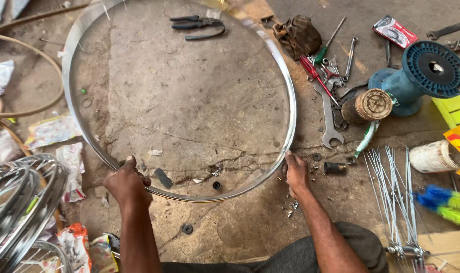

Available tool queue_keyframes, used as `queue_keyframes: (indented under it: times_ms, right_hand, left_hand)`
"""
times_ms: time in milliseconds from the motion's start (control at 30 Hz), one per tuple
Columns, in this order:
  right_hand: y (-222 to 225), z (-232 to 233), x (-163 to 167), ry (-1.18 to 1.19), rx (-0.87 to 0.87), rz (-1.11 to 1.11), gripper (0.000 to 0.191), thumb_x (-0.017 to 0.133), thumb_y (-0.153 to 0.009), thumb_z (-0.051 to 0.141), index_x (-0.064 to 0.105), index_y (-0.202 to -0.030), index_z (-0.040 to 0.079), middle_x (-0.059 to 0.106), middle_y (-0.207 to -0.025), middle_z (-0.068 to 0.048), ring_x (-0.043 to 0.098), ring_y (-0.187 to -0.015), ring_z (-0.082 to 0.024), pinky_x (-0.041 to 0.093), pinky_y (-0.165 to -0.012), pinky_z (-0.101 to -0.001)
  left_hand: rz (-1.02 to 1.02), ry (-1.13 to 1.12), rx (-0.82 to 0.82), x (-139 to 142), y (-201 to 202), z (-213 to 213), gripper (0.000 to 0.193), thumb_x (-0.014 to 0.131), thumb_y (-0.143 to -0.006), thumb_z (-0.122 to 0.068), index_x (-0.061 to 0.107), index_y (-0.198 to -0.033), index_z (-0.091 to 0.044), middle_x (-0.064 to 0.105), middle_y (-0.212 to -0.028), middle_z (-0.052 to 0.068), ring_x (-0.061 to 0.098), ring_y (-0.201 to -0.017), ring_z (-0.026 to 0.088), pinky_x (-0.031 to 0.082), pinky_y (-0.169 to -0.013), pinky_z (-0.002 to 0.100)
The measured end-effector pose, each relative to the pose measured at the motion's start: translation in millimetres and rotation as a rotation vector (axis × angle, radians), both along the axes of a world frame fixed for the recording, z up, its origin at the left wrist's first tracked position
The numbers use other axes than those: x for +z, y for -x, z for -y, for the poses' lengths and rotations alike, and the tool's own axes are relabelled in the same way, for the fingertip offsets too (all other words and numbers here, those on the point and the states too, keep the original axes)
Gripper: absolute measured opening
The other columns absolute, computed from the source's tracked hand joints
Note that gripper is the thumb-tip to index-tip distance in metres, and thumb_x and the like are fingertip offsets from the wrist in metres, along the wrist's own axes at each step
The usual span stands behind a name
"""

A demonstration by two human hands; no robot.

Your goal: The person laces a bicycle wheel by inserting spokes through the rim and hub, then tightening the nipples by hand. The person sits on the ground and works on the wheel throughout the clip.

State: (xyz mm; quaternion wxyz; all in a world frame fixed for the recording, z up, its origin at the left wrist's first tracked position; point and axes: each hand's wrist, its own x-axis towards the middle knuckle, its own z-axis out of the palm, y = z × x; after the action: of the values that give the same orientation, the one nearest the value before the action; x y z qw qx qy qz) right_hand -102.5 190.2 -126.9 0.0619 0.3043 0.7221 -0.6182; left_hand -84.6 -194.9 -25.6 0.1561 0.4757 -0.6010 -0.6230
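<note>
My left hand (pixel 126 183) is clamped on the near edge of the big shiny bare metal wheel rim (pixel 290 101) lying over the cracked concrete floor (pixel 189 101), while my right hand (pixel 295 172) grips its right side, fingers wrapped around it.

Bare floor (pixel 189 101) inside rim (pixel 290 101) free; tools (pixel 331 86), spool (pixel 422 76), spokes (pixel 396 197) crowd right side.

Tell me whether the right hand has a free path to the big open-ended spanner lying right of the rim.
Probably yes. The right hand grips the bare wheel rim at its lower right edge, and the spanner lies on the floor just beyond it, with only small nuts between. It would have to release the rim first.
</note>
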Motion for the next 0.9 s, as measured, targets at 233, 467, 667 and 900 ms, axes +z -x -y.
queue_keyframes:
  times_ms: [233,467,667,900]
  right_hand:
    - [3.3,-7.6,-2.3,0.183,-0.146,-0.171,0.018,0.073,-0.091,0.034,0.068,-0.089,0.017,0.054,-0.068,0.005,0.043,-0.052,-0.005,0.031,-0.037,-0.0224]
    - [0.6,5.2,-12.4,0.371,0.033,-0.097,0.016,0.077,-0.087,0.019,0.062,-0.084,0.014,0.053,-0.062,0.004,0.044,-0.047,-0.005,0.03,-0.036,-0.022]
    - [-18.4,16.2,-24.9,0.169,0.28,0.173,0.015,0.078,-0.085,0.018,0.067,-0.087,0.008,0.056,-0.061,0.003,0.043,-0.048,-0.007,0.03,-0.037,-0.0234]
    - [-11.5,-0.7,-39.7,-0.826,0.81,-0.483,0.012,0.088,-0.096,0.024,0.085,-0.098,0.013,0.071,-0.111,-0.024,0.065,-0.096,-0.034,0.06,-0.076,-0.0587]
  left_hand:
    - [0.348,-0.002,0.054,-43.0,9.8,-5.3,0.027,0.064,-0.097,-0.009,0.064,-0.107,0.016,0.067,-0.095,0.02,0.062,-0.066,0.02,0.05,-0.052,0.034]
    - [0.628,0.461,-0.158,-41.6,6.0,-11.9,0.037,0.075,-0.087,-0.017,0.066,-0.109,0.012,0.067,-0.113,0.029,0.068,-0.091,0.037,0.054,-0.081,0.05]
    - [0.463,0.516,-0.888,-27.0,-25.4,-52.0,0.04,0.061,-0.098,-0.017,0.059,-0.137,-0.011,0.068,-0.125,0.019,0.069,-0.108,0.034,0.055,-0.095,0.047]
    - [0.36,0.95,-1.461,-83.5,-79.4,-137.5,0.042,0.054,-0.081,0.008,0.063,-0.121,0.001,0.062,-0.124,0.027,0.062,-0.111,0.038,0.051,-0.095,0.053]
